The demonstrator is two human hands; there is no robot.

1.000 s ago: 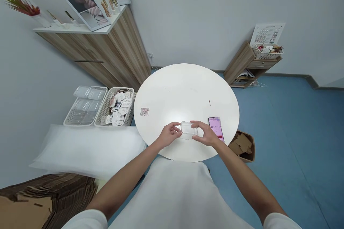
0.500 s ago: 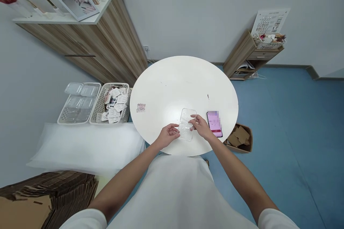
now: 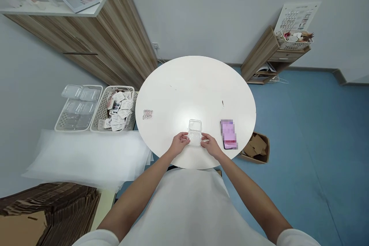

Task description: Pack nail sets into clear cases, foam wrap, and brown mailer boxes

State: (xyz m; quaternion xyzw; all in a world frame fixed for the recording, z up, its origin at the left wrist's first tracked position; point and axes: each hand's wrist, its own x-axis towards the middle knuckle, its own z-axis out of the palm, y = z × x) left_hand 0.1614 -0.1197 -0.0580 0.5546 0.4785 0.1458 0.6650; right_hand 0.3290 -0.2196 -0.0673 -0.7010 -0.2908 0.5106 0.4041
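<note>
A clear plastic hinged box (image 3: pixel 195 137) is at the near middle of the white round table (image 3: pixel 190 80), its lid tipped up and away from me. My left hand (image 3: pixel 179 143) grips the box's left side between thumb and fingers. On the opposite side, my right hand (image 3: pixel 210 145) holds the right edge in the same way. Whether the box rests on the tabletop or is slightly raised, I cannot tell. Off to the left on the table lies a small pinkish set of nail-shaped pieces (image 3: pixel 148 114). A phone (image 3: pixel 228 134) with a lit pink screen lies right of my right hand.
Left of the table stand a white basket of printed cards (image 3: pixel 134 103) and another basket (image 3: pixel 59 123) of clear boxes. White sheets (image 3: pixel 86 153) lie nearer me. A carton of cardboard pieces (image 3: pixel 268 150) sits on the floor at right. A wooden cabinet (image 3: pixel 127 34) stands behind left.
The opened box has turned straight and now sits squarely between my hands. My right hand has moved down from the lid area to the box's right side. The view has shifted slightly.
</note>
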